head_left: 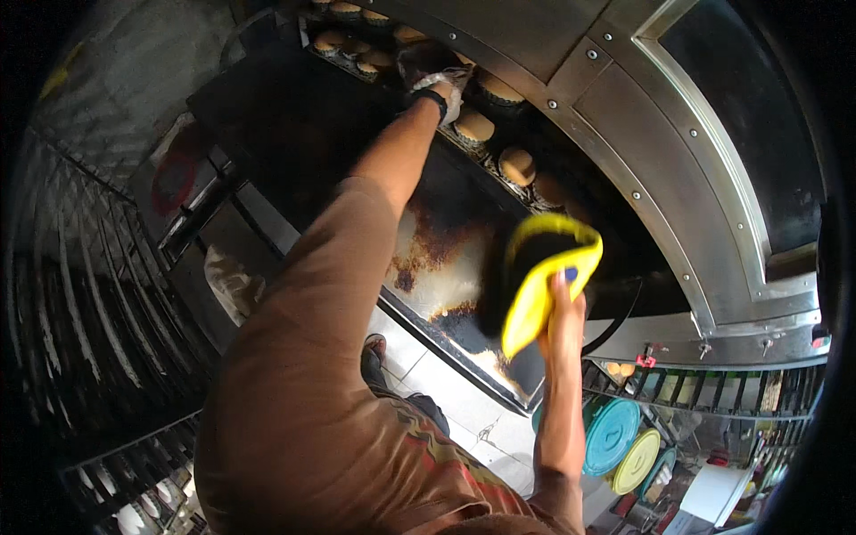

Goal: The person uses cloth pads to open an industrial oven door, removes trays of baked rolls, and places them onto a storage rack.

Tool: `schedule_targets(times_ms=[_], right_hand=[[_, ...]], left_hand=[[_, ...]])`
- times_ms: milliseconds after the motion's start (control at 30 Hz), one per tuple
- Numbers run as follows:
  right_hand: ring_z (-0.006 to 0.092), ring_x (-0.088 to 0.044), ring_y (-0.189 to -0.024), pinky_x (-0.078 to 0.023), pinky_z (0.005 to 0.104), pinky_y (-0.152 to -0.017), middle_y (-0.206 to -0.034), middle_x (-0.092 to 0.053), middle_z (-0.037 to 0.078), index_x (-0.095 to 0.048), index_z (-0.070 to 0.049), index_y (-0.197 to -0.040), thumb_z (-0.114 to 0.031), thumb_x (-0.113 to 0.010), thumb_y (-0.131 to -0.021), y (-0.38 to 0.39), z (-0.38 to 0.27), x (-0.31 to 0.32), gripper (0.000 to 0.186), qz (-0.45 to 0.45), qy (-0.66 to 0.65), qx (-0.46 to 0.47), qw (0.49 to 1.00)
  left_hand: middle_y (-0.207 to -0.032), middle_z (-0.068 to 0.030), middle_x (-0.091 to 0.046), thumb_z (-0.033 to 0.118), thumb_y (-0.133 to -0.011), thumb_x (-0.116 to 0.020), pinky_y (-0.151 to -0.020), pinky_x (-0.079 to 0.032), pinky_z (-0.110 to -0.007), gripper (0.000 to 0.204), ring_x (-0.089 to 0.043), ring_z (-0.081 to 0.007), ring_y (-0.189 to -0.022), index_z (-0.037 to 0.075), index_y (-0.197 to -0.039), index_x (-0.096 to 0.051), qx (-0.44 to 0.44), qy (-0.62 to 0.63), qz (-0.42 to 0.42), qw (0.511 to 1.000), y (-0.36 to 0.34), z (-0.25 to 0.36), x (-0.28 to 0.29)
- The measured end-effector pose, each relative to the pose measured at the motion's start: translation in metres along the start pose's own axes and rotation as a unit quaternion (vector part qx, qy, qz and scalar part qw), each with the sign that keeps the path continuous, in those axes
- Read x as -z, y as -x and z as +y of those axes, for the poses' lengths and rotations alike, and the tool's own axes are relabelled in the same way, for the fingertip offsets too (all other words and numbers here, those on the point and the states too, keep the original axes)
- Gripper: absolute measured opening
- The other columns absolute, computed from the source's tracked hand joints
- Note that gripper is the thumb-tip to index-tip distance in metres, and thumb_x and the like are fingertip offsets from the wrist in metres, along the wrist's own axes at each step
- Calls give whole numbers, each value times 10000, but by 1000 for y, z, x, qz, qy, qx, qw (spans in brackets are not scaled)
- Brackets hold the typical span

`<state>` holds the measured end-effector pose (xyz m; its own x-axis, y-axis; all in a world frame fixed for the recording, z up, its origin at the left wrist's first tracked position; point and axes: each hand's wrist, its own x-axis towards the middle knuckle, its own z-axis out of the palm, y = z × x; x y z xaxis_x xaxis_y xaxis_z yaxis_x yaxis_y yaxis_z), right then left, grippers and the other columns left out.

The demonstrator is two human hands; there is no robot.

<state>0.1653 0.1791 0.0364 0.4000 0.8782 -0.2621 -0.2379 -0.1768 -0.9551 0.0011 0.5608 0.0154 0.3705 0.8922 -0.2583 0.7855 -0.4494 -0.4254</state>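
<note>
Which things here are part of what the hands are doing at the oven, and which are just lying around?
In use:
left hand, gloved, reaching into the oven
tray of buns
oven door, open
right hand holding a yellow cloth

Lying about:
teal lid
yellow lid
wire racks

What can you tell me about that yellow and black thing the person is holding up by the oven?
The yellow and black pad looks like a soft cloth or oven mitt: a black middle with a bright yellow border, folded or cupped so the edge curls over. The right hand grips it from below, fingers pressed to its yellow side, holding it raised in front of the open oven door. Nothing else touches it. Its material cannot be told for sure.
</note>
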Motion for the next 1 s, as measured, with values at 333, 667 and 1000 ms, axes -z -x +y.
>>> schedule_targets(times_ms=[333,667,1000], right_hand=[[223,-639,-876,-525,380,-832,-987,-650,94,-552,-27,-1069,-208,-538,-933,-153,15,-101,227,-53,-390,-23,919],[215,-654,-740,-559,337,-699,-880,-663,102,-573,0,-992,-89,-606,-840,-67,12,-20,180,-78,-307,-7,948],[179,-654,-707,-561,290,-658,-854,-659,94,-590,27,-957,-57,-580,-853,70,21,98,135,-75,-242,-5,967]], left_hand=[[-1019,-184,-618,162,-703,-579,-855,-483,-367,240,-598,-300,-991,36,-888,-664,-86,231,234,940,128,14,5],[-800,-64,-663,197,-780,-502,-734,-426,-385,177,-623,-231,-815,111,-804,-655,-18,28,267,963,300,45,11],[-801,-138,-632,271,-767,-582,-742,-437,-416,211,-583,-360,-771,74,-843,-577,117,342,384,850,418,105,-8]])
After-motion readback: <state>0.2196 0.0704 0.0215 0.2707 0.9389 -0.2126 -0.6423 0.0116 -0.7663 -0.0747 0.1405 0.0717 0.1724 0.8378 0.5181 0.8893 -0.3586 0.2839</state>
